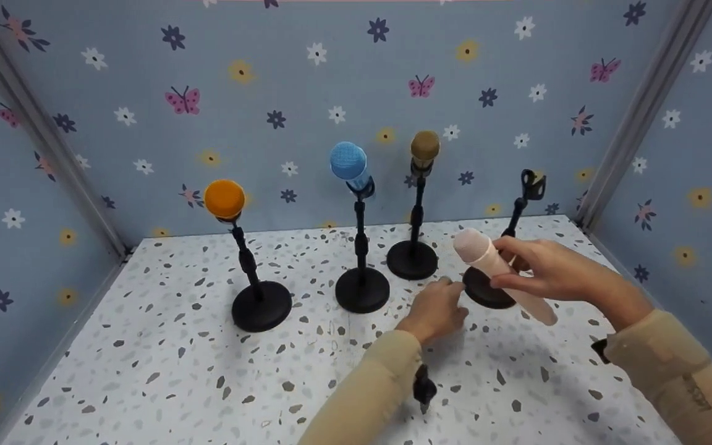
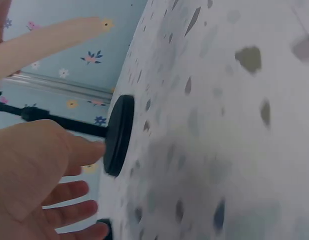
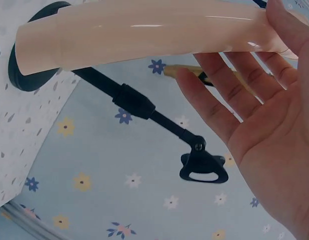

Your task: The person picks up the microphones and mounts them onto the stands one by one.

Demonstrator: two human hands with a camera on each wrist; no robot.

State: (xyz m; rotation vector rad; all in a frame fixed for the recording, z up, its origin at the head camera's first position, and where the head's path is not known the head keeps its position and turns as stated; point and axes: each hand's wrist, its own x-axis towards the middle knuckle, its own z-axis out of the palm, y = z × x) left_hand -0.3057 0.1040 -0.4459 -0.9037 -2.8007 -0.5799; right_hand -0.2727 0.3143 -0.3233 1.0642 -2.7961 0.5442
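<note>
My right hand (image 1: 541, 269) pinches a pale pink microphone (image 1: 484, 254) between thumb and fingers, its round head tilted up to the left. Just behind it stands a black microphone stand (image 1: 515, 216) with a vacant clip; the right wrist view shows this clip (image 3: 203, 167) below the microphone's body. My left hand (image 1: 434, 310) is low over the table beside the stand's round base (image 1: 479, 285). In the left wrist view its fingers (image 2: 69, 212) are loosely extended and hold nothing. The thumb overlaps the base (image 2: 119, 135) there; I cannot tell whether they touch.
Three more black stands on the speckled white table (image 1: 170, 371) carry an orange microphone (image 1: 224, 199), a blue microphone (image 1: 348, 162) and a brown-gold microphone (image 1: 425, 147). Flower-patterned blue panels (image 1: 306, 80) close off the back and both sides.
</note>
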